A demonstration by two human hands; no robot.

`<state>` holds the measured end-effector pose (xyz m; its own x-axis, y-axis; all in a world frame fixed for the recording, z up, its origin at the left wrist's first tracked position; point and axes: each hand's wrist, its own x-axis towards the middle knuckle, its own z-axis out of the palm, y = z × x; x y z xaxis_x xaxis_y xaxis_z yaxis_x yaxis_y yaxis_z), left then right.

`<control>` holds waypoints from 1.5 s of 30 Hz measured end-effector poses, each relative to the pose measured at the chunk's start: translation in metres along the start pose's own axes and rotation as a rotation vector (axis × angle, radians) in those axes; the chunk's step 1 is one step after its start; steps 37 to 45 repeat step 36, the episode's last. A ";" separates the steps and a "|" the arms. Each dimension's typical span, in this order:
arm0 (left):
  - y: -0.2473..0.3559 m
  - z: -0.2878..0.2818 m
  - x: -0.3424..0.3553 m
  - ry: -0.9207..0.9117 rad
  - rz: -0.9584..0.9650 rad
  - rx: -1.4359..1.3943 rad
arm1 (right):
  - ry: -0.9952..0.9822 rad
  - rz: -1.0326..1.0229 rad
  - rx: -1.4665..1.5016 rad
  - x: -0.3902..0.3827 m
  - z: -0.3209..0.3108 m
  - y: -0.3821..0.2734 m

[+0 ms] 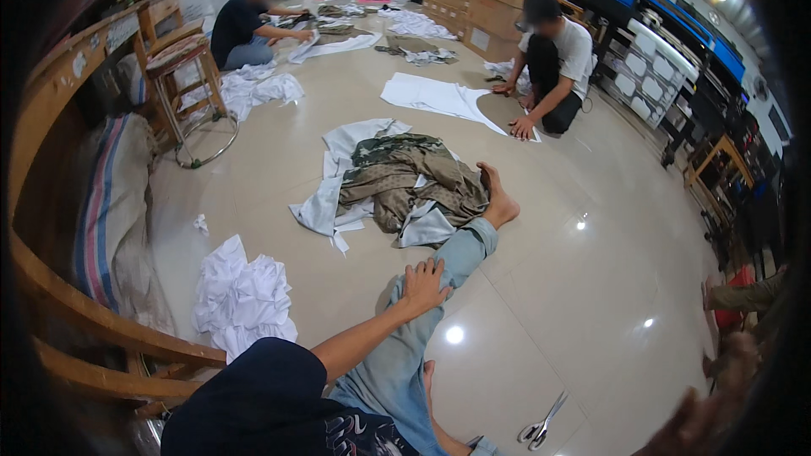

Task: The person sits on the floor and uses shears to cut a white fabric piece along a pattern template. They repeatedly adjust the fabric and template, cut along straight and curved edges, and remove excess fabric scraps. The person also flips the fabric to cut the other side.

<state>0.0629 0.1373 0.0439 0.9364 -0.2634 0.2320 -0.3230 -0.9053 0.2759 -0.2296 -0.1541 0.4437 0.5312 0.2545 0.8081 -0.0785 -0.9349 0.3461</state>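
My left hand (423, 289) lies flat on the shin of my outstretched leg in light blue jeans (397, 346), fingers apart and holding nothing. At the lower right edge, a dark, blurred hand (714, 405) that appears to be my right hand is raised; its fingers are smeared. A pair of scissors (543, 422) with pale handles lies on the floor between it and my leg. Beyond my left hand, my bare foot (500, 196) touches a heap of brown and green patterned fabric (414, 181) mixed with white pieces. Crumpled white cloth (243, 295) lies to the left.
A person in a white shirt (574, 63) kneels over a flat white sheet (439, 100). Another person in dark clothing (235, 29) sits beside fabric at the far left. Cardboard boxes (498, 13), a wooden stool (182, 76), a woven sack (114, 219) and large machines (655, 63) stand around.
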 end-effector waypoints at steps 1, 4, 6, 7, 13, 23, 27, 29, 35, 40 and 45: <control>0.004 -0.004 -0.009 0.018 -0.010 -0.010 | -0.055 0.011 0.127 0.007 0.019 -0.019; 0.008 -0.009 -0.031 0.026 -0.084 -0.046 | -0.436 0.365 0.491 -0.060 0.074 -0.056; 0.006 -0.017 -0.037 -0.032 -0.180 -0.118 | -0.715 0.830 0.611 -0.161 0.093 -0.091; 0.011 -0.023 -0.038 -0.080 -0.237 -0.198 | -0.811 0.912 0.741 -0.228 0.102 -0.108; -0.001 -0.045 -0.046 -0.186 -0.378 -0.443 | -1.261 0.673 0.969 -0.311 0.078 -0.250; 0.010 -0.033 -0.059 -0.163 -0.204 -0.334 | -0.749 0.780 1.031 -0.241 0.070 -0.255; -0.028 -0.033 -0.085 0.019 -0.100 -0.263 | -0.874 0.687 1.145 -0.225 0.068 -0.280; -0.024 -0.055 -0.092 0.058 -0.024 -0.348 | -0.936 0.715 1.194 -0.232 0.069 -0.287; 0.030 -0.215 -0.054 0.452 0.253 -0.820 | -0.848 0.872 1.108 -0.259 0.096 -0.248; 0.043 -0.241 -0.048 0.583 0.340 -0.943 | -0.719 0.922 1.047 -0.255 0.101 -0.242; 0.043 -0.241 -0.048 0.583 0.340 -0.943 | -0.719 0.922 1.047 -0.255 0.101 -0.242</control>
